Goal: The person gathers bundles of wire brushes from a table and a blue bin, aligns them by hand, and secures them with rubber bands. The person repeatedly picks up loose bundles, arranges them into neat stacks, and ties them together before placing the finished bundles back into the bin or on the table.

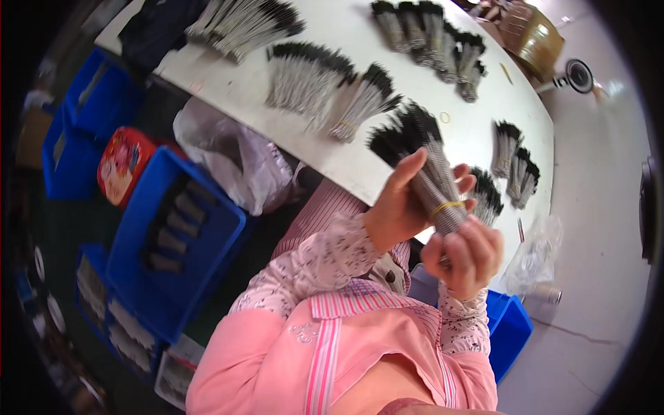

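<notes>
My left hand (pixel 398 204) wraps around the middle of a bundle of thin grey sticks with black tips (pixel 422 155). A yellow rubber band (pixel 448 206) circles the bundle just above my right hand (pixel 465 254). My right hand is closed around the bundle's lower end. I hold the bundle upright over the near edge of the white table (pixel 332 159).
Several more black-tipped bundles (pixel 318 79) lie fanned across the table. A blue bin (pixel 173 242) with a few bundles inside stands at my left, a crumpled plastic bag (pixel 235 159) beside it. Another blue bin (pixel 508 328) sits at my right, and a loose rubber band (pixel 445 117) lies on the table.
</notes>
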Demonstrator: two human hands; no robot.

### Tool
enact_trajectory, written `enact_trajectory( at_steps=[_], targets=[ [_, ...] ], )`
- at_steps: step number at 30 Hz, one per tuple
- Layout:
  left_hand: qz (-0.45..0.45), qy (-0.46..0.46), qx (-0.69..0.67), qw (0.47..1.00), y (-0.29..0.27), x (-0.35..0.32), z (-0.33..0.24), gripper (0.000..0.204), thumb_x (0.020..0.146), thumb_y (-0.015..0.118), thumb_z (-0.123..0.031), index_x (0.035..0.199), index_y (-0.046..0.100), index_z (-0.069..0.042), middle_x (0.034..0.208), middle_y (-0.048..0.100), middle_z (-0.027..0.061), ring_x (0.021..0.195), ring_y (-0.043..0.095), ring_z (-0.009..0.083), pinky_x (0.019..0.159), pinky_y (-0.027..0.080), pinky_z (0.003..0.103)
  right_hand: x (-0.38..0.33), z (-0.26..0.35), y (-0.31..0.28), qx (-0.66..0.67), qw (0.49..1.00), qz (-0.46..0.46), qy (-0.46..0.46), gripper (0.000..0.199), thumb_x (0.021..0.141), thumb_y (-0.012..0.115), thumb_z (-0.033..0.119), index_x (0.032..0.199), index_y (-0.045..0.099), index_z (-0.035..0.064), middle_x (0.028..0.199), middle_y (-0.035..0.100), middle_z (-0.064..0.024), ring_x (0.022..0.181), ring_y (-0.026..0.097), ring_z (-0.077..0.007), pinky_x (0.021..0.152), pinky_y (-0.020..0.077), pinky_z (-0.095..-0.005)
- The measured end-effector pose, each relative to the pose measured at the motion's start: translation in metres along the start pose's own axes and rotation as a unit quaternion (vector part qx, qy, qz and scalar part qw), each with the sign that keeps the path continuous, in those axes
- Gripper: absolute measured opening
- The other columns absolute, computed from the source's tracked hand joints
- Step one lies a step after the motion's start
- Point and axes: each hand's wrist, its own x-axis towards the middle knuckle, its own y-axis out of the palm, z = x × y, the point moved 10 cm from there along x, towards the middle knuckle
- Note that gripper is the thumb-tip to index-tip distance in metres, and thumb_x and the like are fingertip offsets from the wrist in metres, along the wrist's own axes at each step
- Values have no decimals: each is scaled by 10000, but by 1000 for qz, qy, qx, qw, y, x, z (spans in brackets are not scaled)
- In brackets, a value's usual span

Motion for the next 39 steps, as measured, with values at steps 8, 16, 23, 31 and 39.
enact_trajectory(
  at_steps=[8, 16, 23, 31, 39],
  targets=[
    [-12, 71, 427, 902, -15, -21, -53, 404, 747, 675, -102, 1115, 514, -53, 874, 575, 73, 785, 587, 196, 728, 487, 344, -65, -6, 20, 148, 983, -8, 105, 238, 734, 668, 192, 887, 560, 45, 781, 608, -87, 671, 598, -253, 568, 466, -351],
    [-92, 252, 739, 618, -6, -44, -92, 257, 704, 713, -30, 926, 588, 0, 833, 630, 13, 741, 587, 113, 702, 473, 266, -94, -64, 29, 270, 891, -126, 343, 66, 793, 533, -68, 839, 559, -27, 723, 597, -113, 627, 565, -211, 577, 447, -292],
    [-149, 195, 785, 569, -16, -48, -89, 318, 686, 728, -34, 980, 610, 0, 912, 640, 23, 810, 585, 106, 743, 475, 265, -116, -91, 52, 355, 801, -166, 453, 184, 934, 427, 52, 925, 580, -50, 877, 627, -114, 815, 579, -155, 748, 447, -262],
    [-67, 24, 698, 712, -38, -58, -41, 358, 683, 689, 22, 1028, 595, 0, 865, 617, 43, 758, 587, 135, 692, 484, 282, -96, -128, 109, 656, 581, -122, 466, 609, 994, 222, 420, 1213, 471, -92, 1237, 523, -208, 1205, 473, -274, 1061, 315, -375],
    [-107, -165, 490, 849, -80, -87, 5, 562, 653, 658, -118, 1167, 469, 6, 975, 563, 113, 728, 601, 207, 640, 500, 313, -80, -90, 169, 754, 528, 130, 367, 851, 917, 110, 629, 1337, 380, -59, 1382, 403, -190, 1336, 312, -273, 1123, 174, -378]
  ],
)
